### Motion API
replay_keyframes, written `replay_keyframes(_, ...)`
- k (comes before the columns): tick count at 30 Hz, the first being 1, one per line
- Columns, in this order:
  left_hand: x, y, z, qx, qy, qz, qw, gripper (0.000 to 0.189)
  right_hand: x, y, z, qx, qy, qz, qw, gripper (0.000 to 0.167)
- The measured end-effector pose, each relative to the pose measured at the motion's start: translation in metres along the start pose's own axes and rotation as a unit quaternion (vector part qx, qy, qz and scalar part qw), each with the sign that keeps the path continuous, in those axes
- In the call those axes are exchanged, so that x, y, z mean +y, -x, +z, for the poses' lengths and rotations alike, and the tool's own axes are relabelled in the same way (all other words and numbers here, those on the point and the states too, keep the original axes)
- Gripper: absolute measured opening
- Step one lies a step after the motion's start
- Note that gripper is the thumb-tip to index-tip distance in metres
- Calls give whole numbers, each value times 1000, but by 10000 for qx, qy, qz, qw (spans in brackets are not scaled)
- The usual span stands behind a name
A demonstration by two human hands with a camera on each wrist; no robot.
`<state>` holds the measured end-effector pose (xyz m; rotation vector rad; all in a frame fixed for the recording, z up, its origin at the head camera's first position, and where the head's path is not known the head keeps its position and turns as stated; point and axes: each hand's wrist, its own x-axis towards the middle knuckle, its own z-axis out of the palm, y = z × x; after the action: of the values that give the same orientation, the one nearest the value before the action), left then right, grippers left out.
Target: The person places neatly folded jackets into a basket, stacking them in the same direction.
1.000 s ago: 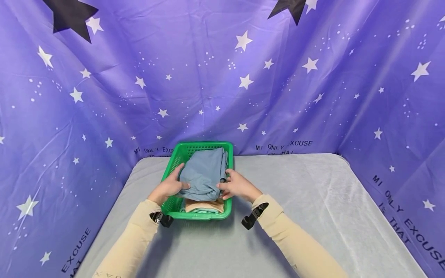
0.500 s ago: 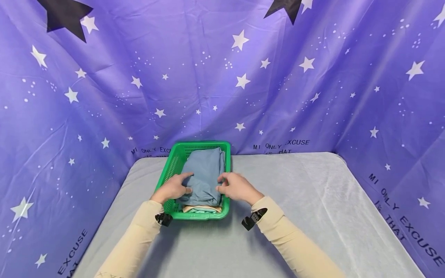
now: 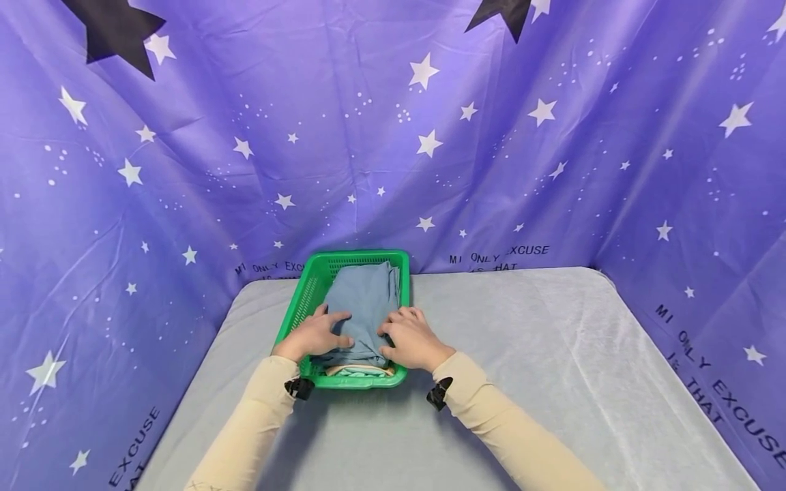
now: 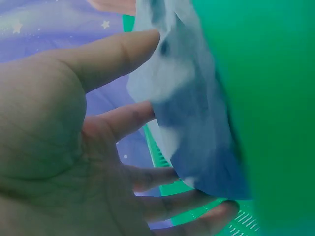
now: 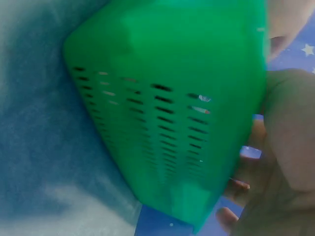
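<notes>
A green plastic basket (image 3: 312,286) with slotted walls stands on the table, and a folded blue-grey garment (image 3: 365,293) lies inside it. Peach and mint-green folded cloth (image 3: 364,372) peeks out beneath the garment at the front. My left hand (image 3: 317,334) rests on the garment's left side, thumb and fingers spread; its fingertips meet the cloth's edge in the left wrist view. Reaching over the basket's right rim, my right hand (image 3: 415,339) touches the garment's right edge with its fingers loosely bent. In the right wrist view, the basket wall (image 5: 162,54) hides its fingertips.
Grey cloth covers the table (image 3: 522,354), which extends to the right of the basket and in front of it. A purple curtain (image 3: 344,150) printed with stars hangs behind the basket and along both sides.
The garment has settled lower and flatter in the basket, covering more of the peach cloth. My left hand has let go of its edge and moved inward; the right hand has loosened its hold.
</notes>
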<state>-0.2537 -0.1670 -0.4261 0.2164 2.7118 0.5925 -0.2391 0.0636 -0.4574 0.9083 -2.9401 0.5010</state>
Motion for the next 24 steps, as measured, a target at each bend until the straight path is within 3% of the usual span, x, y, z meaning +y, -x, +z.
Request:
replay_keyframes(7,-5,-3,8,-172,28,59,9998,64,4,-2,7,-236,266,4,9994,32)
replay_keyframes(18,-4,-8,10,-186,47,114,9998,62,8,0,3,-349,79,15,9994,34)
replay_keyframes(22,0,-1,6,3,-28,180,9998,62,14,3,2,-171,-243,-221,9993,32)
replay_keyframes(24,5,7,1,265,-122,350,9990,61,18,6,-1,64,-553,-382,9977,30)
